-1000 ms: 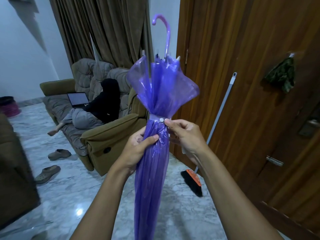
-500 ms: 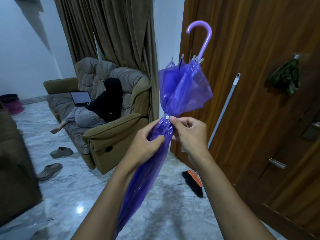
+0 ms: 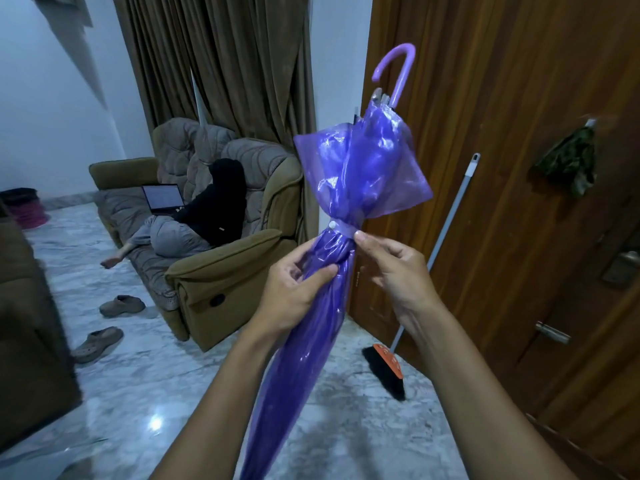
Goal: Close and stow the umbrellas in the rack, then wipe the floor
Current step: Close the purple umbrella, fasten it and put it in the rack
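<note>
letting go of the tie strap, with the purple umbrella (image 3: 367, 168) now bound shut

the left hand (image 3: 294, 292) is curled round the gathered canopy just under the strap (image 3: 344, 229), holding the umbrella in front of the chest, hooked handle (image 3: 398, 67) up and the tip out of view below. half a second ago the right hand (image 3: 394, 271) was pinching at the white snap (image 3: 332, 225); now its fingers have loosened and spread, and only a fingertip touches the strap's end, so the snap seems to have caught. closing this one looks finished; stowing comes next, though no rack is in view. beyond, a broom (image 3: 388, 368) leans on the wooden door (image 3: 519, 98), and the marble floor (image 3: 138, 393) has yet to be wiped.
</note>
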{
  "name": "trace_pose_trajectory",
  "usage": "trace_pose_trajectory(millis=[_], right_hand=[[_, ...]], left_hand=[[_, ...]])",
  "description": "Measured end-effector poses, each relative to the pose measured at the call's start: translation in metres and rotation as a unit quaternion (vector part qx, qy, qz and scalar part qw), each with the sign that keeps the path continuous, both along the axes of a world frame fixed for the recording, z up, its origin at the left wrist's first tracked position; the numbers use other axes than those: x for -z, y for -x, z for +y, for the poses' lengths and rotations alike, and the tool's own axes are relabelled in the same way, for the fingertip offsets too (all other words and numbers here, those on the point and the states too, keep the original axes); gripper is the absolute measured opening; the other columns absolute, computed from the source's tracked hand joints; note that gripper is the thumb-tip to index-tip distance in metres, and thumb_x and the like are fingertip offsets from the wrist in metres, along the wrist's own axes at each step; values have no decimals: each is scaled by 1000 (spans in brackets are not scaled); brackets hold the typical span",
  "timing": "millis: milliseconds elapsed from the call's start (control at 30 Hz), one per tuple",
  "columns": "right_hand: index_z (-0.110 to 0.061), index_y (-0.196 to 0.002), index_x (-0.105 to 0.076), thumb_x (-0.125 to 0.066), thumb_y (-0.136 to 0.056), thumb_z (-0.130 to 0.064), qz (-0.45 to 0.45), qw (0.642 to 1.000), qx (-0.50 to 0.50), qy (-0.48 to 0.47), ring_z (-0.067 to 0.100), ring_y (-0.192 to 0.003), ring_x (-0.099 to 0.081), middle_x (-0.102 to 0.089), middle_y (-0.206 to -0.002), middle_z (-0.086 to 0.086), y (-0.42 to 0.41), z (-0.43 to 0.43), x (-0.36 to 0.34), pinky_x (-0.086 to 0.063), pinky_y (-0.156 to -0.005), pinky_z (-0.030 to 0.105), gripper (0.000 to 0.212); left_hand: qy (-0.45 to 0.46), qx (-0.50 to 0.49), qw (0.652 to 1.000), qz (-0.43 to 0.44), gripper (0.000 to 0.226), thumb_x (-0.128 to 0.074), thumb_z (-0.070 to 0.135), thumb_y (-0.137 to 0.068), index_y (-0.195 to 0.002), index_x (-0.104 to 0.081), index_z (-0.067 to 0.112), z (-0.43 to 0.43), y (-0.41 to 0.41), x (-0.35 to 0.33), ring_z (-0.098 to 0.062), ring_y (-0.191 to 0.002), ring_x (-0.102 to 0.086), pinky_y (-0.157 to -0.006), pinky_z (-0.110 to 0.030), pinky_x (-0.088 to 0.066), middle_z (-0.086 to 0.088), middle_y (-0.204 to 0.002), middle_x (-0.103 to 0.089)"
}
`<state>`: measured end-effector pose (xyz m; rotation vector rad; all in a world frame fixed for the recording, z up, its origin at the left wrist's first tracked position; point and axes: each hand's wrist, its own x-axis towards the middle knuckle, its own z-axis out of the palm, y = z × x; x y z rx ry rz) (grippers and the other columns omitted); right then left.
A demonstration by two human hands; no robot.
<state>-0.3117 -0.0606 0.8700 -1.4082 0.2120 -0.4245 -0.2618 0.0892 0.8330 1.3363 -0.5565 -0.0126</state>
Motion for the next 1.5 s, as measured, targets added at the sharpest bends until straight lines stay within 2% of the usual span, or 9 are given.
trace_pose_trajectory(millis=[200,333,400,533,700,933,1100,1267,1500], right_hand=[[1,-97,-71,-74,-87,-16,-31,999,-4,-39,15,-77,-74,-77,-93,13,8,4,-7,-61,-68,29,20],[4,-91,-72,-74,-87,-11,-46,997,63,-11,12,-65,-72,-76,-83,14,11,6,-3,-56,-55,20,16],[4,-88,-74,-75,-86,-11,-51,995,82,-13,15,-64,-70,-75,-81,16,8,10,1,-57,-56,22,15],[-11,-78,-78,-80,-82,-18,-59,990,123,25,21,-67,-73,-77,-78,12,-2,15,6,-61,-65,35,9],[-18,-82,-80,-76,-83,-26,-62,987,123,84,24,-84,-76,-79,-81,3,-7,15,9,-60,-82,52,10],[-10,-92,-77,-63,-95,-13,-74,997,12,14,33,-91,-70,-69,-98,36,1,18,11,-62,-83,42,14],[-12,-88,-77,-72,-88,-15,-46,996,20,-73,9,-78,-69,-76,-85,7,1,15,17,-56,-82,24,6],[-11,-83,-77,-80,-81,-20,-39,994,18,-104,19,-80,-69,-75,-88,11,-4,20,21,-55,-80,33,10],[-3,-84,-76,-79,-83,-14,-47,994,96,-30,21,-75,-73,-77,-81,12,-1,18,22,-62,-73,34,12]], left_hand=[[58,171,970,161,52,-70,12,-81,-131,-58,11,3,-3,1,-21,-79,-70,-72,-32,-59,-17,-112,-68],[-104,-25,994,-1,54,-80,37,-71,-121,-61,30,2,-10,3,-23,-106,-66,-94,-32,-53,-11,-127,-58],[-140,-83,981,-103,44,-74,25,-80,-121,-58,24,-2,-7,3,-16,-107,-64,-97,-28,-49,-6,-119,-62],[-185,-88,969,-139,48,-59,18,-81,-129,-58,18,-6,3,-6,-5,-111,-63,-101,-29,-48,4,-121,-67],[-250,-36,956,-151,76,-82,33,-72,-137,-43,35,-4,9,-4,7,-119,-52,-100,-12,-41,19,-132,-55],[-141,-77,982,-96,60,-73,6,-81,-136,-53,16,0,1,6,-5,-113,-63,-101,-29,-49,3,-124,-67],[-85,0,996,-27,58,-71,-7,-83,-134,-52,12,7,0,7,-7,-110,-65,-93,-17,-48,-7,-126,-67],[11,142,984,110,62,-67,6,-80,-139,-49,10,4,-1,16,-20,-104,-64,-86,-26,-55,-16,-129,-63],[-151,-35,988,-26,61,-81,13,-78,-131,-53,21,3,-2,11,-11,-106,-61,-85,-14,-52,-4,-130,-52]])
